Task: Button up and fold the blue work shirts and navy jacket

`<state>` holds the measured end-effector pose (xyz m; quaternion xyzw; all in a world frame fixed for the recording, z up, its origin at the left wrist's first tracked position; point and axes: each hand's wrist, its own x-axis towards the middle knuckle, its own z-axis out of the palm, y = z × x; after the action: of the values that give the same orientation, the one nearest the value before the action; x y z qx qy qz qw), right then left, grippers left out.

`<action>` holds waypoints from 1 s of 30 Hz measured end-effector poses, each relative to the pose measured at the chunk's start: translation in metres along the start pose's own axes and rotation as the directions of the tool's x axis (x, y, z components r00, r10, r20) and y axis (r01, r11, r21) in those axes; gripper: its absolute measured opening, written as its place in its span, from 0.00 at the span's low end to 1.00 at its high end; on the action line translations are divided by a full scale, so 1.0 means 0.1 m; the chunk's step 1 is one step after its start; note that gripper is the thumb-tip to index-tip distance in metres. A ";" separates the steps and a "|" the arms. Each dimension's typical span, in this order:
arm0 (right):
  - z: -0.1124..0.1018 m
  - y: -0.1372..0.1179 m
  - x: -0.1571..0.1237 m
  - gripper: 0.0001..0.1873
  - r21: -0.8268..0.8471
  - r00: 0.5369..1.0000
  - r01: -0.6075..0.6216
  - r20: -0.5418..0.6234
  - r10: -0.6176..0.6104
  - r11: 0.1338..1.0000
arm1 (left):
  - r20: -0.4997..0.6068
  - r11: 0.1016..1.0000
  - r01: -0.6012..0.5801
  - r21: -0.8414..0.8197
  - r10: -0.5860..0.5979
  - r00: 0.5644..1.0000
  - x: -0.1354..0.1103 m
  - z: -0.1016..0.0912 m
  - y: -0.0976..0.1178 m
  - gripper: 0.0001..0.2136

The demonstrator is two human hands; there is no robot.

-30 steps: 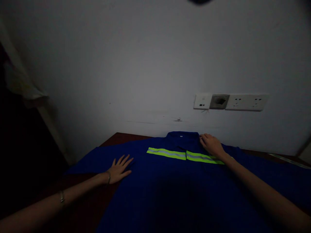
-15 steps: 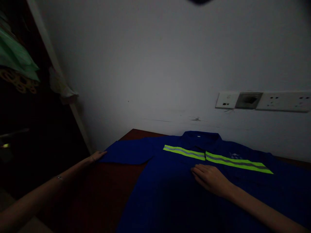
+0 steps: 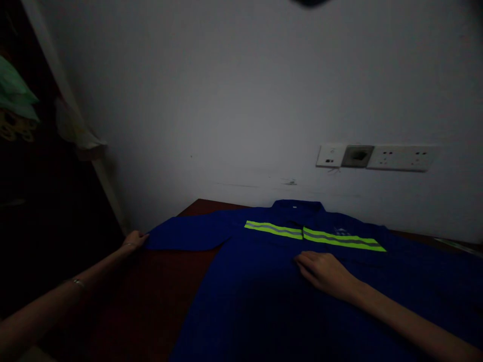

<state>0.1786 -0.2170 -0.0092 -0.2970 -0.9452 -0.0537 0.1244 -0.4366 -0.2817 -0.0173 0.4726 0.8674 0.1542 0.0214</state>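
Note:
A blue work jacket point(image 3: 234, 281) with yellow-green reflective stripes across its chest lies spread on a dark red-brown table, collar toward the wall. At the far left, my left hand point(image 3: 135, 238) is closed on the cuff end of the outstretched sleeve point(image 3: 188, 234). My right hand point(image 3: 320, 269) rests on the jacket's front, just below the stripe and near the centre opening. Its fingers are curled together against the cloth, their tips partly hidden. The jacket's lower part falls in deep shadow.
The table point(image 3: 158, 291) shows left of the jacket, with its back edge against a grey-white wall point(image 3: 226, 100). A row of sockets point(image 3: 372, 157) is set in the wall at right. Green cloth point(image 3: 15, 88) and a pale bag point(image 3: 77, 128) hang at the left.
My view has shifted so that the sockets and jacket appear further left. My left hand's fingers have closed more tightly at the cuff, and the sleeve looks straighter. My right hand stays on the front.

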 end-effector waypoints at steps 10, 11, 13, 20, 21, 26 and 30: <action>-0.17 -0.04 0.29 0.23 0.747 0.903 -0.233 -0.072 0.424 0.622 | -0.208 0.931 -0.251 0.265 0.309 0.928 -0.05 -0.82 1.36 0.19; -0.18 -0.06 0.38 0.24 0.825 0.880 -0.225 -0.056 0.472 0.519 | -0.229 0.913 -0.307 0.269 0.370 0.900 -0.09 -0.88 1.55 0.19; -0.25 -0.14 0.60 0.25 0.948 0.844 -0.167 -0.005 0.536 0.272 | -0.255 0.883 -0.389 0.261 0.452 0.855 -0.21 -0.97 1.93 0.18; -0.53 -0.54 1.31 0.21 0.919 0.786 -0.022 0.260 0.561 -0.394 | -0.209 0.733 -0.667 0.132 0.678 0.705 -0.80 -0.95 2.90 0.17; -0.52 -0.59 1.38 0.20 0.898 0.784 -0.019 0.287 0.551 -0.441 | -0.193 0.711 -0.694 0.119 0.702 0.686 -0.88 -0.90 2.98 0.17; -0.32 -0.73 1.63 0.14 0.805 0.793 -0.042 0.387 0.470 -0.592 | -0.069 0.604 -0.797 -0.023 0.794 0.604 -1.20 -0.53 3.10 0.17; -0.13 -0.76 1.67 0.03 0.802 0.796 -0.038 0.385 0.467 -0.596 | 0.058 0.488 -0.858 -0.160 0.872 0.485 -1.37 -0.32 3.02 0.14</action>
<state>0.0054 -0.1898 0.0463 -0.2930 -0.3497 0.7733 0.4403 -0.1211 -0.2504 0.0850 0.8518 0.4984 0.1597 0.0237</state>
